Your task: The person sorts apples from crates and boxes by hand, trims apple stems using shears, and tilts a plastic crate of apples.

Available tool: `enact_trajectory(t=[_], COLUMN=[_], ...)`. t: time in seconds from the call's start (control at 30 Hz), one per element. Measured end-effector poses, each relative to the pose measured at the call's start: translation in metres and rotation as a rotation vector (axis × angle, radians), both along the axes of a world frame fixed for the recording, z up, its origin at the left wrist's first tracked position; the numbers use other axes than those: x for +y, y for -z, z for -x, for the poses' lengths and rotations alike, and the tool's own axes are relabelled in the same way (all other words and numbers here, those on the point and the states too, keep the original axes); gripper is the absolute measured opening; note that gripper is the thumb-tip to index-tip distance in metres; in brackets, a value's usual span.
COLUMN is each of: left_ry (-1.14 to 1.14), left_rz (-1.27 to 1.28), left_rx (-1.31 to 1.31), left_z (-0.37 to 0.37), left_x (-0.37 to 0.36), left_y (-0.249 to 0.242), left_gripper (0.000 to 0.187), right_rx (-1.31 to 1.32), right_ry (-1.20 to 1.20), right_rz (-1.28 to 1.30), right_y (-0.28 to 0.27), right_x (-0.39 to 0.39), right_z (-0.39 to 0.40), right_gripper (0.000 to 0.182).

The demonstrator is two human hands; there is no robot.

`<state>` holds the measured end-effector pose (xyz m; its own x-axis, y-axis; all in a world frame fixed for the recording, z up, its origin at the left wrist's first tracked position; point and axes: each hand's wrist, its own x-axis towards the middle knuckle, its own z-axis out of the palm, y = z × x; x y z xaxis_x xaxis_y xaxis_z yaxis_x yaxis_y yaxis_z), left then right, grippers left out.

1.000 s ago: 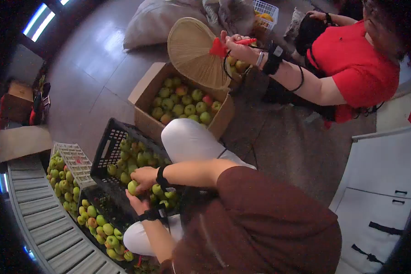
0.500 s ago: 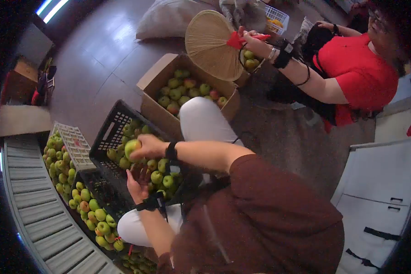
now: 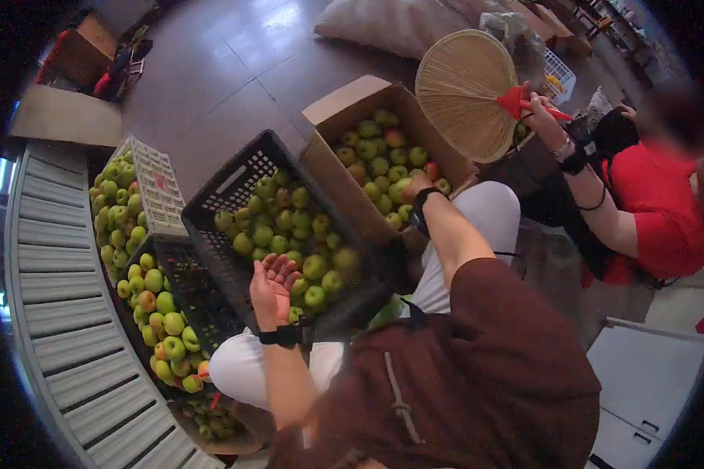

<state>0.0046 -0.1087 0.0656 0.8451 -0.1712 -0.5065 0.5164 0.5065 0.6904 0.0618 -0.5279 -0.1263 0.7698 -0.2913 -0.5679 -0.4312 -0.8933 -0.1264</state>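
My right hand (image 3: 419, 185) reaches down into the cardboard box (image 3: 343, 100), its fingers closed round a yellow-green apple (image 3: 399, 191) among the other apples there. Part of that apple is hidden by the hand. Over the near side of the black plastic crate (image 3: 219, 191), my left hand (image 3: 271, 291) is held palm up with its fingers spread and nothing in it. Green apples (image 3: 283, 209) fill much of this crate below and beyond the left hand.
A white crate of apples (image 3: 158, 184) and another dark crate of apples (image 3: 164, 324) stand at left, beside a slatted metal surface (image 3: 78, 313). At right, a person in red (image 3: 665, 211) holds a woven fan (image 3: 465, 94) near the box.
My right hand has moved from above the black crate rightward into the cardboard box with the apple. My left hand stays by the crate, now opened palm up. The whole view has shifted.
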Motion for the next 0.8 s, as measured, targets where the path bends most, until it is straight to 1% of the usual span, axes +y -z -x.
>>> enact_trajectory(t=[0.1,0.17,0.23,0.27,0.33,0.37,0.4,0.43,0.5,0.57,0.6,0.63,0.73,0.77,0.8], left_ry=[0.003,0.009,0.009,0.018,0.017,0.021,0.024,0.027,0.017,0.007,0.037,0.033,0.032,0.031,0.031], left_rz=[-0.038,-0.038,-0.055,-0.06,-0.058,-0.063,-0.068,-0.072,-0.076,-0.095,-0.04,-0.057,-0.102,-0.106,-0.11], left_rx=[0.01,0.019,0.036,0.029,0.041,0.042,0.045,0.05,0.038,0.023,0.014,0.015,0.02,0.024,0.029], left_z=[-0.003,-0.005,-0.007,-0.008,-0.011,-0.012,-0.012,-0.012,-0.011,-0.009,-0.01,-0.009,-0.006,-0.006,-0.006], left_x=[-0.003,-0.005,-0.006,-0.006,-0.008,-0.008,-0.007,-0.007,-0.006,-0.006,0.003,0.006,0.009,0.011,0.013], left_y=[0.004,0.007,0.008,0.01,0.014,0.014,0.015,0.016,0.012,0.007,0.015,0.017,0.014,0.016,0.02], left_gripper=[0.037,0.038,0.038,0.038,0.039,0.039,0.039,0.038,0.039,0.039,0.038,0.038,0.037,0.037,0.037], right_rx=[0.095,0.135,0.05,-0.054,-0.106,-0.053,-0.129,-0.203,-0.717,-0.973,-1.051,-1.131,-1.514,-1.572,-1.583], right_ry=[0.209,0.14,0.085,0.058,0.025,0.023,0.037,0.051,0.166,0.207,0.24,0.271,0.271,0.25,0.24], right_rz=[-0.089,-0.049,-0.028,-0.025,-0.082,-0.147,-0.19,-0.23,-0.621,-0.735,-0.711,-0.686,-0.158,0.074,0.129], right_y=[0.014,0.007,-0.021,-0.041,0.008,0.064,0.03,-0.025,-0.074,-0.171,-0.227,-0.273,-0.339,-0.347,-0.354], right_x=[0.007,0.021,0.039,0.046,0.032,0.017,0.029,0.046,0.056,0.073,0.076,0.07,0.016,-0.011,-0.042], right_z=[0.026,0.03,0.036,0.041,0.025,0.008,-0.001,-0.009,-0.003,0.03,0.056,0.083,0.149,0.167,0.182], right_gripper=[0.041,0.037,0.032,0.03,0.027,0.026,0.025,0.025,0.039,0.03,0.024,0.02,0.018,0.022,0.03])
